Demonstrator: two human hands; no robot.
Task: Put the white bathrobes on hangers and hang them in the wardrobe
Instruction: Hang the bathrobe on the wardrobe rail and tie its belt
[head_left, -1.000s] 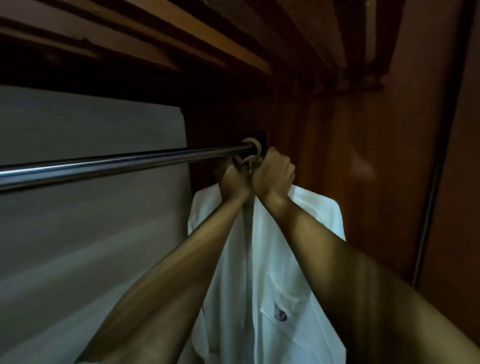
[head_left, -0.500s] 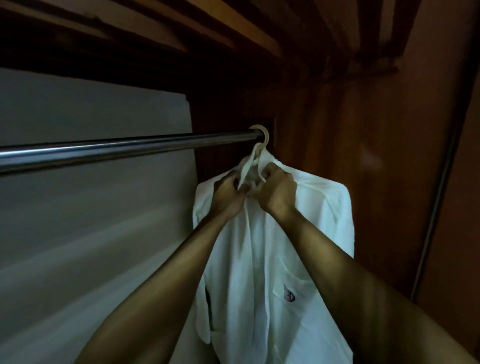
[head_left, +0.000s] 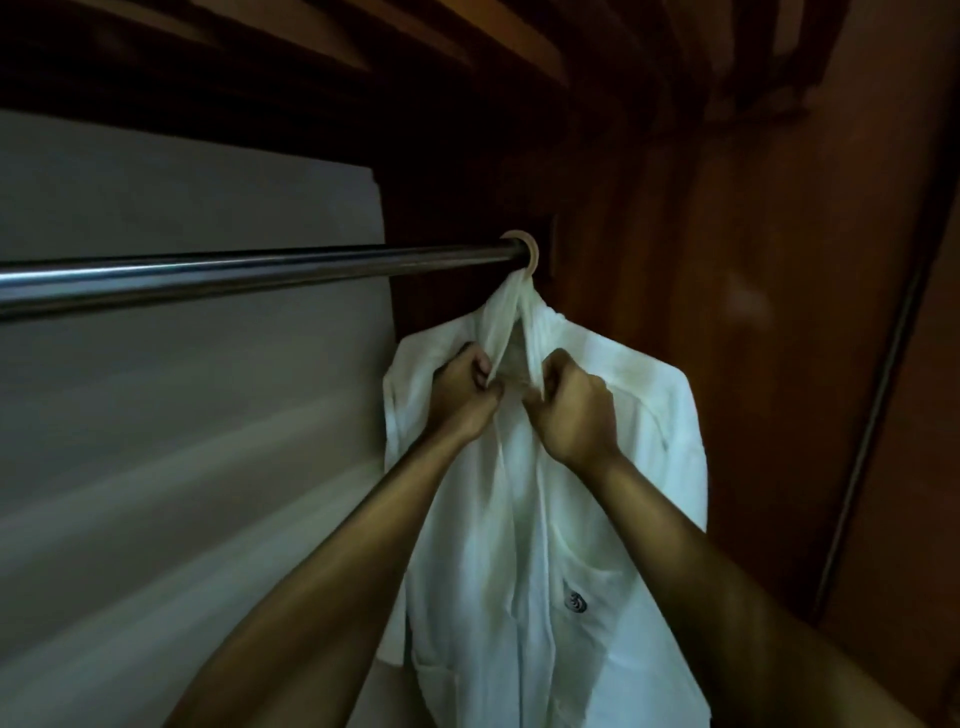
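Wardrobe interior (head_left: 753, 260): dark red-brown wood panels, dim light. Pale panel (head_left: 182, 364) at left, behind chrome rail (head_left: 249, 267). White bathrobe (head_left: 597, 519) hangs at rail's far right end on hanger; hook (head_left: 529, 252) over rail. Chest pocket w/ dark emblem (head_left: 575, 603). Left hand (head_left: 462, 397) & right hand (head_left: 574, 415) each pinch a collar edge below hook.

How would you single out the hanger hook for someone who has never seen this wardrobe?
Follow the metal rail rightward to its end at the wooden side wall. The hanger hook loops over it there, a pale ring above the white bathrobe collar, the only thing on the rail.
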